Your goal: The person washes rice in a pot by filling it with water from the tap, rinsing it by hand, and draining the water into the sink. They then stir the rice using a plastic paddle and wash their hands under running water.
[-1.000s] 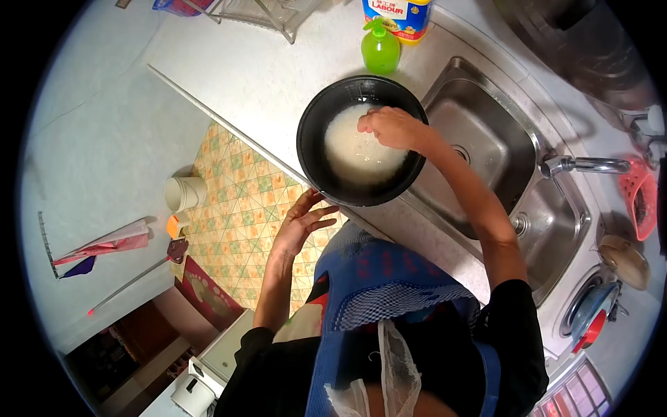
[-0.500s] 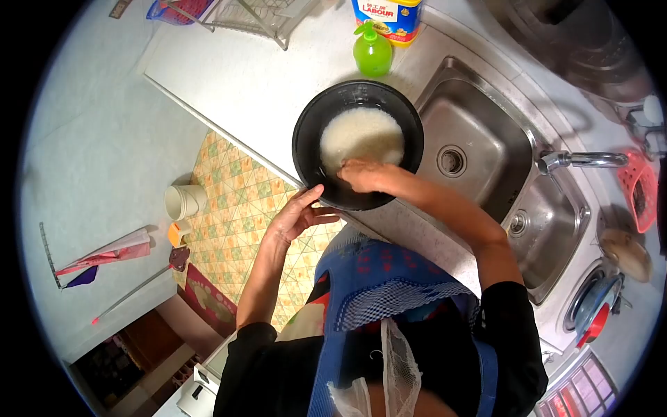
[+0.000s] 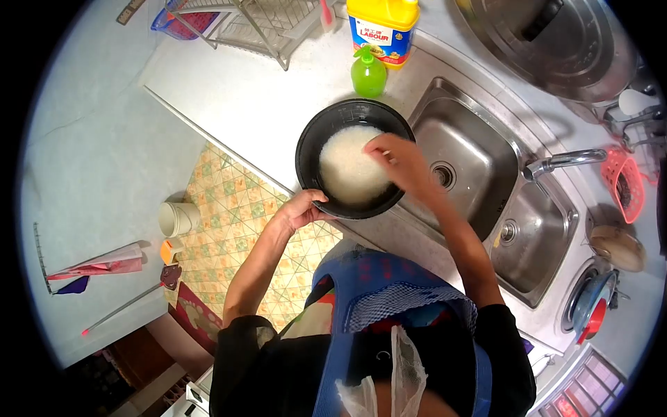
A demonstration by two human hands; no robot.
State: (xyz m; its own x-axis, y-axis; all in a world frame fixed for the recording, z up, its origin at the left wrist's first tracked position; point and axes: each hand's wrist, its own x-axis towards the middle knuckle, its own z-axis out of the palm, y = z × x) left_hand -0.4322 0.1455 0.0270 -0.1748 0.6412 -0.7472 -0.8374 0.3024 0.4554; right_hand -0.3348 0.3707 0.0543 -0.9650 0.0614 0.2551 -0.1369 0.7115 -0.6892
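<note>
A black rice cooker pot (image 3: pixel 310 149) stands at the counter's front edge, beside the sink. Inside it lies white rice (image 3: pixel 347 163) in cloudy water. My left hand (image 3: pixel 303 210) grips the near left rim, thumb over the edge and fingers against the outer wall. Over the right side of the pot hovers my right hand (image 3: pixel 399 160), above the rice. Its fingers are bent and smeared by motion, so their grip is unclear. A green pump bottle (image 3: pixel 369 74) stands just behind the pot.
A two-basin steel sink (image 3: pixel 469 146) with a tap (image 3: pixel 566 161) lies to the right. Behind the bottle is a yellow and blue LABOUR jug (image 3: pixel 381 31). A wire dish rack (image 3: pixel 260 31) stands at back left, a large metal lid (image 3: pixel 549 42) at back right.
My right hand has lifted out of the rice and moved up and right. My left hand has closed more firmly on the pot's rim. The view has shifted slightly.
</note>
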